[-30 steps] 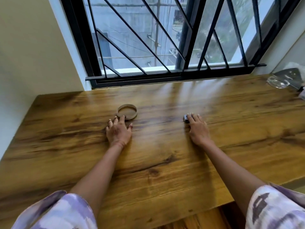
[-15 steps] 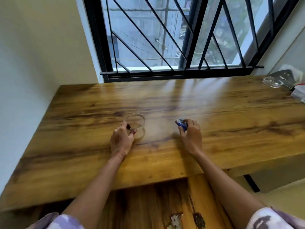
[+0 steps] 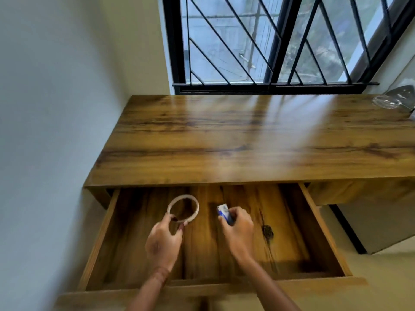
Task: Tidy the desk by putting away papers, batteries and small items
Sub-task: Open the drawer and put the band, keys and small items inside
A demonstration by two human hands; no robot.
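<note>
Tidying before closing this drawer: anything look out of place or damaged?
Nothing looks damaged or spilled. The left hand holds a ring, the right hand a blue-white item, over the open drawer; one small dark object lies inside.

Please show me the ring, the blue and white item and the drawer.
ring [image 3: 197,209]: head view, right rim.
blue and white item [image 3: 224,211]: head view, exposed end.
drawer [image 3: 296,232]: head view, bare floor.

The wooden surface [image 3: 247,142] stands against the wall beneath a barred window, its grained top glossy with window light. At its far right corner lie a clear glass dish [image 3: 385,102] and, just behind it, a grey metal piece [image 3: 402,92]. Below the front edge a wide drawer [image 3: 292,221] stands pulled out, with a small dark object [image 3: 267,231] on its floor right of the middle.
</note>
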